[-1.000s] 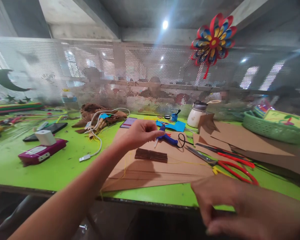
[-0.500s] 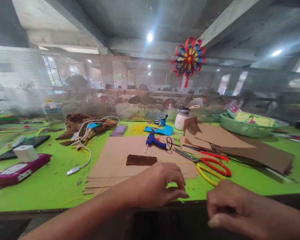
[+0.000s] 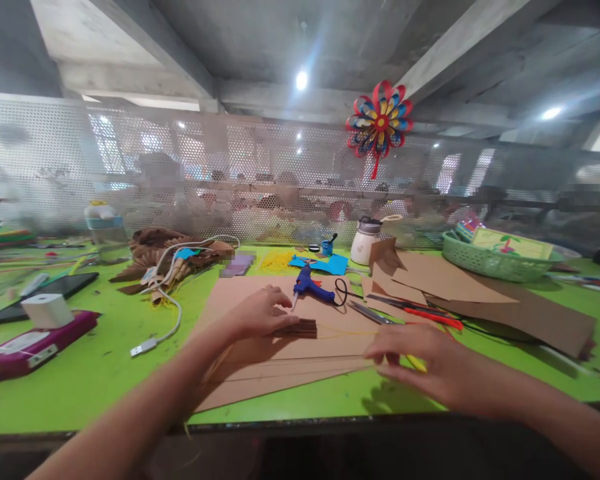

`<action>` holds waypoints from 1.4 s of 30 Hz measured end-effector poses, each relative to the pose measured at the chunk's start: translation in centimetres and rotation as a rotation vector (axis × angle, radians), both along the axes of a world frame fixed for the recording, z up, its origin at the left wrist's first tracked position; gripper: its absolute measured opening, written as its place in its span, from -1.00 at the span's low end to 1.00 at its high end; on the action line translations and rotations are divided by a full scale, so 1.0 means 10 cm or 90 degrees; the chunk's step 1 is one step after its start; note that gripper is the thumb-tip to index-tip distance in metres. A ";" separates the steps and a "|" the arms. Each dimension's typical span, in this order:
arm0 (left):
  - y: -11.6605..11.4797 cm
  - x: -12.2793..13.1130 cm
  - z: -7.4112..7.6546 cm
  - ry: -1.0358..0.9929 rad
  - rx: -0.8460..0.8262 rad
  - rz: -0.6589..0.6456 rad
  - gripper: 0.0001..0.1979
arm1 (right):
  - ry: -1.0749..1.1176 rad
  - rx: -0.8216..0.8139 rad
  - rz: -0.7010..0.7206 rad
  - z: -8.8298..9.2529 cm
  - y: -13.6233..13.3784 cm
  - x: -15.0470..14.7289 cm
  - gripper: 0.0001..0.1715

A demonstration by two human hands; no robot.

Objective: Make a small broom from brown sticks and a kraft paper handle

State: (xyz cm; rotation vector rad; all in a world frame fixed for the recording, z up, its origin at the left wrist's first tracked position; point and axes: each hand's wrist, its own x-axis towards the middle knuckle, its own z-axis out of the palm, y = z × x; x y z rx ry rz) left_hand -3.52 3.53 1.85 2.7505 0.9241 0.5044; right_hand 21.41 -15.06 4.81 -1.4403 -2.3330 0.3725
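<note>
My left hand [image 3: 263,313] rests over the left part of a dark brown pleated paper strip [image 3: 307,328], which lies on a stack of brown paper sheets [image 3: 280,363]. Its fingers are bent but apart from the thumb. My right hand [image 3: 420,357] hovers over the front right of the stack, fingers curved and a gap to the thumb. Beneath it are scissors [image 3: 373,313], their handles mostly hidden. A thin yellow thread [image 3: 347,332] runs from the strip towards my right hand; whether the fingers touch it I cannot tell. Behind the strip lies a blue glue gun [image 3: 313,288].
At left are a purple power strip [image 3: 75,337] with a white adapter, a white USB cable [image 3: 180,313] and crumpled brown paper [image 3: 165,250]. At right, brown sheets [image 3: 455,280] and a green basket [image 3: 500,259]. A white jug [image 3: 365,245] stands behind.
My left hand has moved forward and left onto the pleated strip. My right hand has moved forward and left over the scissors' handles, its fingers loosening. The front sheets have shifted.
</note>
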 end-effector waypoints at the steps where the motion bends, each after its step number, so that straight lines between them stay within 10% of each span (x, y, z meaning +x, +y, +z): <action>1: -0.04 0.02 -0.02 0.011 0.016 -0.014 -0.58 | 0.002 0.035 0.000 0.00 0.12 -0.01 -0.81; 16: -0.35 0.06 -0.10 0.022 0.069 -0.021 -0.78 | 0.141 0.275 -0.105 -0.43 1.73 -0.26 -0.81; 30: -0.21 0.08 -0.23 -0.002 0.057 -0.027 -0.74 | 0.300 0.464 -0.317 -0.19 1.75 0.40 -0.74; 42: -0.16 0.07 -0.24 -0.007 0.055 -0.018 -0.69 | 0.032 0.247 -0.479 -0.22 1.59 1.37 -0.53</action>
